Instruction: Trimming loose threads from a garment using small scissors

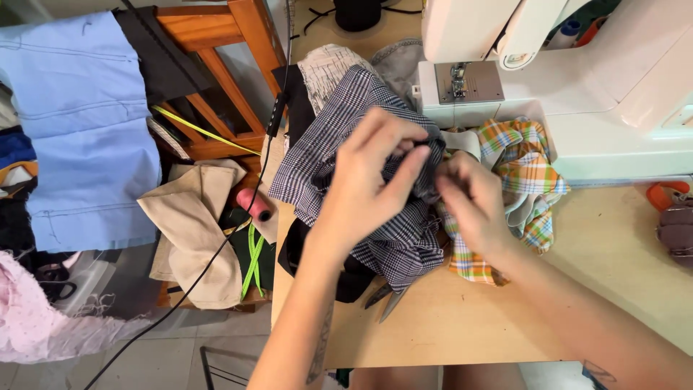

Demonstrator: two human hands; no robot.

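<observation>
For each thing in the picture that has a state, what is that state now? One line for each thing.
Left hand: grip closed on the dark checked cloth.
Right hand: pinching the same cloth.
Dark checked cloth: crumpled, held up over the table.
Orange plaid cloth: bunched, lying beside the sewing machine.
Sewing machine: nothing lies on its needle plate.
Scissors: lying on the table, partly under cloth.
Pink thread spool: lying on its side.

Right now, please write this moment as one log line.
left hand: pinches grey checked fabric | right hand: grips same fabric | orange plaid cloth: beside sewing machine | scissors: under fabric
</observation>
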